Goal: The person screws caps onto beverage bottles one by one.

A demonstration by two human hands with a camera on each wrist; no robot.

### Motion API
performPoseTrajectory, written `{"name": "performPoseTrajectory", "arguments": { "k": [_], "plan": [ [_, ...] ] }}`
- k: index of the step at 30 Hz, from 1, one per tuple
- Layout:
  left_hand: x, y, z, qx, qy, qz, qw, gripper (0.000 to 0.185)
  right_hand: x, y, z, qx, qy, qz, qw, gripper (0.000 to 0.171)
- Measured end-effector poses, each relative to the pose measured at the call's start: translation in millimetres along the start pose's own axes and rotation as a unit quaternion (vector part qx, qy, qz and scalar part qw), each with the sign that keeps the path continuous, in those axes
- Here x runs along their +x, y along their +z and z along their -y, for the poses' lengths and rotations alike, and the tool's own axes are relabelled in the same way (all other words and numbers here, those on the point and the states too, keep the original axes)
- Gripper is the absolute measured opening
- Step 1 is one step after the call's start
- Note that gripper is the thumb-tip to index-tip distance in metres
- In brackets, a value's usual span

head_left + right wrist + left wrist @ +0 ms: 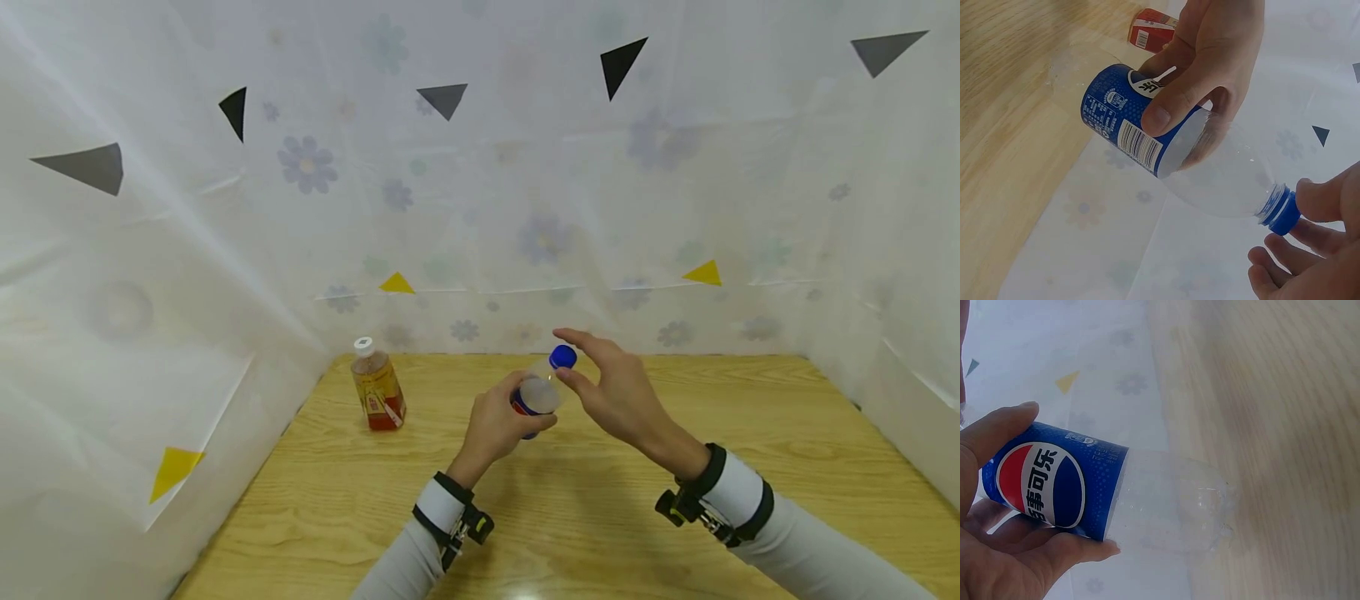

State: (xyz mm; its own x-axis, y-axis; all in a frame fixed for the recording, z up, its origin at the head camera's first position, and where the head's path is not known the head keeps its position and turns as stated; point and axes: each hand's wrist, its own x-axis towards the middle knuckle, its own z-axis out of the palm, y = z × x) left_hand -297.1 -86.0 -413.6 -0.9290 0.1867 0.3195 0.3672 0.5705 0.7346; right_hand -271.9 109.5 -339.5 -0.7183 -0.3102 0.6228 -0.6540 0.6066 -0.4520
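A clear plastic Pepsi bottle [1229, 169] with a blue label [1094, 481] is tilted above the table, its neck pointing up and away. My left hand [495, 421] grips it round the label, thumb on one side and fingers on the other. The bottle looks empty, and its blue cap [563, 357] sits on the neck. At the cap is my right hand [618, 392], thumb right against it and index finger stretched out above it in the head view. The other fingers spread loosely below the cap in the right wrist view [1316, 250].
On the left of the wooden table [337, 517] stands another bottle [380, 387], white-capped, with a yellow and red label and reddish contents. White flower-printed sheeting [480, 208] with dark and yellow triangles rises behind the table and along both sides.
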Motion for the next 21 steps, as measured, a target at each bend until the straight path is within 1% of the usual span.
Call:
{"name": "performPoseTrajectory", "arguments": {
  "k": [5, 10, 16, 21],
  "plan": [
    [0.5, 0.1, 0.7, -0.002, 0.0, -0.002, 1.0, 0.065, -0.3, 0.9, 0.8, -0.012, -0.003, 0.006, 1.0, 0.045],
    [0.3, 0.2, 0.0, -0.001, -0.002, -0.002, 1.0, 0.066, 0.0, 1.7, -0.3, -0.023, -0.004, 0.003, 1.0, 0.038],
    [0.2, -0.2, -0.1, 0.009, -0.008, 0.003, 0.9999, 0.065, 1.2, 3.5, -1.2, -0.018, -0.006, -0.001, 1.0, 0.036],
    [0.0, -1.0, -0.6, 0.012, -0.001, 0.002, 0.9999, 0.064, 2.0, 4.7, -1.7, -0.011, -0.005, -0.011, 1.0, 0.033]
  ]
}}
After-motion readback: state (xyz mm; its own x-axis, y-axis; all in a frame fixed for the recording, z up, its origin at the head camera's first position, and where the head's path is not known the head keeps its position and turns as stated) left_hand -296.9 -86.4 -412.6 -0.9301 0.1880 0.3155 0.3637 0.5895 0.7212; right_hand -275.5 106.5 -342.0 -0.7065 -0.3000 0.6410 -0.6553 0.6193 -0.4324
